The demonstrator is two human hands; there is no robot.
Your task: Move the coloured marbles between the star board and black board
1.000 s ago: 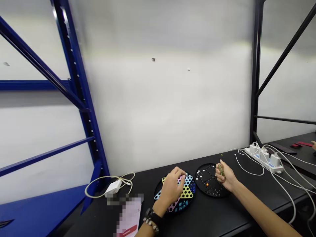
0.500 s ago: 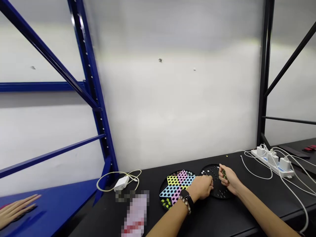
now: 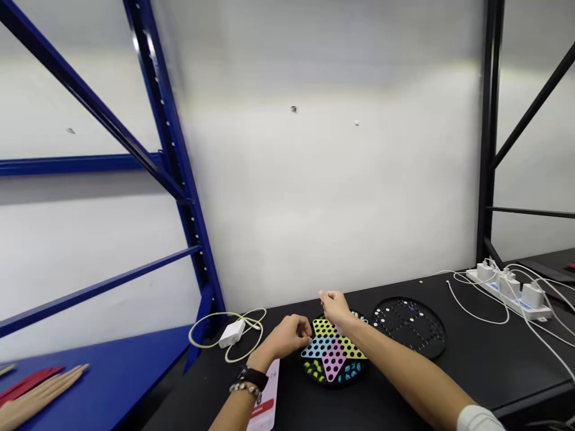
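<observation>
My right hand [image 3: 335, 308] hangs with its fingers pinched together over the far edge of a round Chinese checkers board [image 3: 333, 363], which has a coloured star of holes. Whether it holds a small piece is hidden. My left hand [image 3: 287, 336], fingers curled, is just off the board's left side, above the black tabletop. It wears a black watch and a beaded bracelet. Green marbles [image 3: 315, 370] and blue marbles [image 3: 353, 371] sit in the near points of the star. To the right lies a black round board [image 3: 431, 341] with small white pieces [image 3: 390, 311].
A white charger with a looped cable [image 3: 232, 333] lies left of my hands, and a printed card [image 3: 268, 401] lies near my left wrist. A power strip [image 3: 507, 293] with white plugs and cables stands at right. Another person's hand [image 3: 40, 389] rests on a blue shelf [image 3: 112, 365] at left, by red strips.
My right hand has moved left from the black board to the star board, and the green pieces no longer show in it. My left hand has moved left, off the star board.
</observation>
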